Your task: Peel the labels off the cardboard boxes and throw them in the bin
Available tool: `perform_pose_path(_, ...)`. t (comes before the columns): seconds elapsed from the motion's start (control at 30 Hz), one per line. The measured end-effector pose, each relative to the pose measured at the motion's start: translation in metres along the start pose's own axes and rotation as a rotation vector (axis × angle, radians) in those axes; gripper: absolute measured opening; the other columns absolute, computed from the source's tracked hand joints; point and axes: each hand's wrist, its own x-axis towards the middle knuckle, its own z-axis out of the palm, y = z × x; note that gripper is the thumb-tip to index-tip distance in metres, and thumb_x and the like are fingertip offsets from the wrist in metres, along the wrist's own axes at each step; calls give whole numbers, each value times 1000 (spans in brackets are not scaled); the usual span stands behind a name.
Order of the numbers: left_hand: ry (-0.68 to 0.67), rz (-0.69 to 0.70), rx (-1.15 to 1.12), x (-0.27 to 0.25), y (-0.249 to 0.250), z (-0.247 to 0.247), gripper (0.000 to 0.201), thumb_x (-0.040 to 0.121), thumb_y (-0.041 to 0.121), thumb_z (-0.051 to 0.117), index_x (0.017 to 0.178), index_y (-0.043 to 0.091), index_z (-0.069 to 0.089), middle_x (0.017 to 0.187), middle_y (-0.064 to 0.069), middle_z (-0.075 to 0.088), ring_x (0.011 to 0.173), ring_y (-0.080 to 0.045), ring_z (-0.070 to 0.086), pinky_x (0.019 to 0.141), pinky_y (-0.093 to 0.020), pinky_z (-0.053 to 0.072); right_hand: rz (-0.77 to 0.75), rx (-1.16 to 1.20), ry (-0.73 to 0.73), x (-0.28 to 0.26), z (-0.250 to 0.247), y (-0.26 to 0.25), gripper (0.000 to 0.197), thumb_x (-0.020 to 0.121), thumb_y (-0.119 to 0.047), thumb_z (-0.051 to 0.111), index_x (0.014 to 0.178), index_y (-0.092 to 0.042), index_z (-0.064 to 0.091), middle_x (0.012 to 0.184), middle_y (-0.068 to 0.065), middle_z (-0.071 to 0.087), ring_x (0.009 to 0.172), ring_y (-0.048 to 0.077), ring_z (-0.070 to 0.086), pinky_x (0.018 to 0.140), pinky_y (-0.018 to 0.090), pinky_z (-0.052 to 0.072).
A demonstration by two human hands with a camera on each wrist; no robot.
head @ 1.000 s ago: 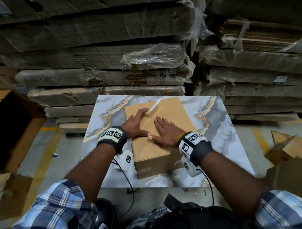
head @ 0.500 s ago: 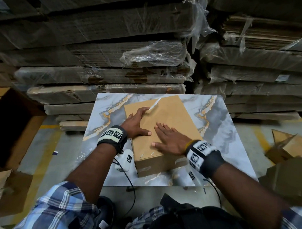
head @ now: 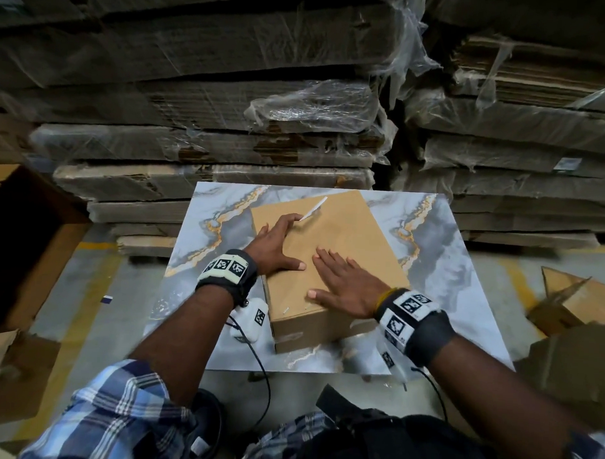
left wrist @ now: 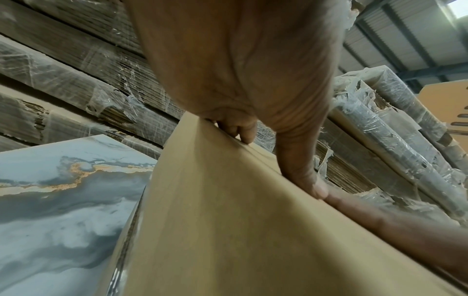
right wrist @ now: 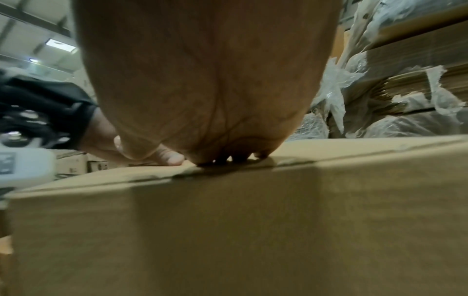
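Dim warehouse light overall; a ceiling lamp (right wrist: 60,44) glows at ten o'clock in the right wrist view. Wide-angle bending warps the head view's edges, and both wrist views are smeared with blur.

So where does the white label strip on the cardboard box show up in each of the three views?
Head: the white label strip lies near the far edge of the box top, just past the left hand fingertips.
Left wrist: not visible; the hand blocks the box top.
Right wrist: not visible; only the box's near side shows.
Shared landmark: the brown cardboard box, seen in all three views.
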Motion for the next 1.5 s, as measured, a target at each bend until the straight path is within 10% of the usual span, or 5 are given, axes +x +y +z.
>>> perform_pose_path(1.5, -9, 11, 0, 2, -1, 3, 100, 73, 49, 82, 145, 30, 15, 157, -14, 33, 148, -25, 27, 122, -44, 0, 136, -42, 48, 39, -24, 13, 95, 91, -78, 14, 158, -16, -13, 163, 4, -24, 153, 21, -14, 125, 45, -2)
